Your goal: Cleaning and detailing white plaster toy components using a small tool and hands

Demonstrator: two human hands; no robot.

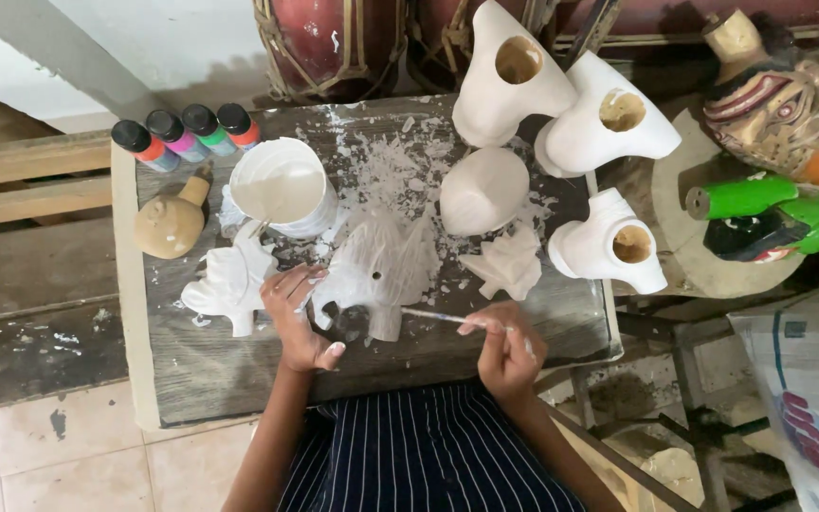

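Note:
A white-painted carved mask piece (381, 270) with a trunk-like stem lies on the grey wooden board (239, 370). My left hand (300, 318) grips its left edge, fingers smeared with white paint. My right hand (507, 351) holds a thin paintbrush (438, 316) whose tip touches the piece's lower right side. A white tub of white paint (282, 187) stands just behind the left hand.
Another white leaf-shaped carving (229, 282) lies left, a smaller one (507, 265) right. Three white figure bodies (509, 76) and a white dome (483, 190) stand behind. Several paint bottles (185, 135) and a tan head (171, 223) sit far left; painted masks (779, 114) at right.

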